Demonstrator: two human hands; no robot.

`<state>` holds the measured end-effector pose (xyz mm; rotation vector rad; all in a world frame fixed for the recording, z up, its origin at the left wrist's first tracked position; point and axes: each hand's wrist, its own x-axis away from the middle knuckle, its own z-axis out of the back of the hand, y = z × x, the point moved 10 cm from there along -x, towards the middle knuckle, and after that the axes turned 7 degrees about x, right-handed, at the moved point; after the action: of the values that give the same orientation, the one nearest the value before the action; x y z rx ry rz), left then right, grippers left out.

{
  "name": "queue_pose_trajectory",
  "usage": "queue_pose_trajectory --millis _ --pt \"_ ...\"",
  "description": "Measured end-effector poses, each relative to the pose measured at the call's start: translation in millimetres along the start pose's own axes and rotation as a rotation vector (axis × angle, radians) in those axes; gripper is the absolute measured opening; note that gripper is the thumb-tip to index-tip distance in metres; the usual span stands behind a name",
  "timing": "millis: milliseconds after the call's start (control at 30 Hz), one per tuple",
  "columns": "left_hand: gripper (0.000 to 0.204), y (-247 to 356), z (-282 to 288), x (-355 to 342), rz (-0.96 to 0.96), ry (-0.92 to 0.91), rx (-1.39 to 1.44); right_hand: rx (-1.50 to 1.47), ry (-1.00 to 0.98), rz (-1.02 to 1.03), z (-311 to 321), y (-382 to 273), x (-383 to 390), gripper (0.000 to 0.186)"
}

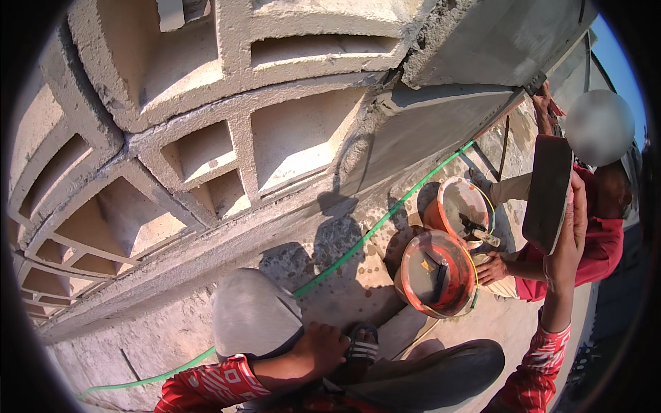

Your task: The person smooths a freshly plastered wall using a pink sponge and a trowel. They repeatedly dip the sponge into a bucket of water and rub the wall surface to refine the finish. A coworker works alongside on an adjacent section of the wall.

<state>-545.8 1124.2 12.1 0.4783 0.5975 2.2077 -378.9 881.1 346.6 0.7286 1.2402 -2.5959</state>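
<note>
At the right, my right hand [571, 224] is raised and closed around a plastering float [547, 196], its dark flat rectangular face tilted up on edge. The fingers lie along the back of the float, and its handle is hidden. My left hand [322, 351] rests near my bent knee, at the bottom middle, fingers apart and nothing visible in them. Ahead of it stands an orange-red bucket [407, 272] of greyish water, with a dark tool inside. A second orange-red bucket [434, 217] behind it holds a tool with a worn handle.
A person in a red shirt [599, 258] crouches at the right, one hand [492, 268] beside the buckets, the other [544, 100] up at the wall. Patterned ventilation blocks [241, 103] and a grey plastered wall [427, 138] line the left. A green hose [365, 237] crosses the ground.
</note>
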Motion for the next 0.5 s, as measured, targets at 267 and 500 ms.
queue_pose_trajectory --millis 267,500 --pt "0.043 21 0 -9 -0.099 0.048 0.03 0.143 -0.861 -0.886 -239 203 297 0.034" --pt "0.041 17 25 -1 -0.094 0.144 0.022 -0.085 -0.123 -0.664 -234 176 106 0.039"
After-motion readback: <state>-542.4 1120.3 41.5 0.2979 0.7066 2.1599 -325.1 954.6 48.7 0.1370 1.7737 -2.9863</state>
